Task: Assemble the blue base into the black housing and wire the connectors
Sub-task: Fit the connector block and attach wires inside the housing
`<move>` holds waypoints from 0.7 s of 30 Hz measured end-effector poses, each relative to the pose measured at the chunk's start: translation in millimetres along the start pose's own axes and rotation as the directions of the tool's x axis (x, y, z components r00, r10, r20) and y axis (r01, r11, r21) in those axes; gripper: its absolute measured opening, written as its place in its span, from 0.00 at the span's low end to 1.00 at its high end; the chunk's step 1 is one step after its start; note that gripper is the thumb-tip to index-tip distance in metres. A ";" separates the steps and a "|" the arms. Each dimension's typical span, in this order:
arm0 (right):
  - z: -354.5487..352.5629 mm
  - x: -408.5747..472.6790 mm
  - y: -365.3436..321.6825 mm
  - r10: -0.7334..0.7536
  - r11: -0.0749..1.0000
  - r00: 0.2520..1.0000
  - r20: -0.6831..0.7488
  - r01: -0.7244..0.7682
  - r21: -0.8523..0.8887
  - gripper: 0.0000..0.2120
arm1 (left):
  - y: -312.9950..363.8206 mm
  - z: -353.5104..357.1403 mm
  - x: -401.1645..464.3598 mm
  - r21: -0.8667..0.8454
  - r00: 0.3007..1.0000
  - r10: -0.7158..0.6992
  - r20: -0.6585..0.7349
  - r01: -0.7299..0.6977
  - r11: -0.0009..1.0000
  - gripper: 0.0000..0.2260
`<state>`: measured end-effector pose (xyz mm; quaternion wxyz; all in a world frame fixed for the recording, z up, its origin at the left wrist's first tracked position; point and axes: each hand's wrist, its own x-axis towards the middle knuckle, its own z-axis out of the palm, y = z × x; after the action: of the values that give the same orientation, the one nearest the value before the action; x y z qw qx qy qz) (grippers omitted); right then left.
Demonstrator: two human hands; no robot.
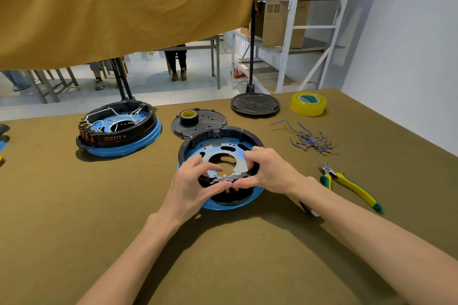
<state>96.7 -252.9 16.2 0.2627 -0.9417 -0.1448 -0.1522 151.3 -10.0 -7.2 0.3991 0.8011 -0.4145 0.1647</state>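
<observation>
A black housing point(220, 134) with the blue base point(233, 203) seated in it lies on the table's middle, open side up, its metal plate point(215, 148) showing inside. My left hand point(195, 186) and my right hand point(267, 168) both pinch the near rim, where a black switch strip with red buttons point(231, 189) and small metal terminals sits. A bundle of loose blue wires with connectors point(309, 140) lies to the right, apart from both hands.
A second black and blue unit point(119, 129), wired with white leads, stands at the left. Behind are a black lid with a tape roll point(198, 120), a round black stand base point(255, 104) and yellow tape point(308, 103). Yellow-green cutters point(347, 182) lie at the right.
</observation>
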 end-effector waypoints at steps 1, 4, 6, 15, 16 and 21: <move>-0.8 0.1 -0.6 0.004 1.000 1.000 0.005 -0.004 -0.008 0.25 | -0.1 -0.9 0.0 -0.002 1.000 0.001 -0.002 -0.001 1.000 0.21; -0.5 -2.8 -0.8 -0.011 0.999 1.000 0.000 0.011 -0.038 0.25 | -2.5 -2.6 -2.4 -0.017 1.000 0.017 -0.014 -0.017 1.000 0.21; 1.8 -4.0 -1.6 -0.035 0.998 0.999 -0.026 0.034 -0.049 0.25 | -1.7 -2.1 -3.4 -0.028 0.999 0.027 -0.018 -0.028 0.999 0.20; -3.7 -15.1 -5.6 -0.013 0.999 0.999 -0.032 0.011 -0.041 0.24 | 12.4 4.9 -12.2 0.025 0.999 0.005 -0.054 -0.004 1.000 0.19; -5.3 -15.9 -5.8 -0.003 1.000 0.999 -0.033 0.002 -0.029 0.24 | 15.5 7.1 -13.0 0.040 0.998 -0.003 -0.068 0.006 0.999 0.19; -13.3 -28.7 5.9 0.111 0.992 0.990 -0.085 -0.105 0.072 0.25 | 28.7 14.4 -3.3 0.198 0.994 0.015 -0.108 0.007 0.980 0.19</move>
<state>69.8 -270.4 13.9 0.3082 -0.9311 -0.0865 -0.1747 125.5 -29.1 -3.8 0.3390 0.8258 -0.3753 0.2495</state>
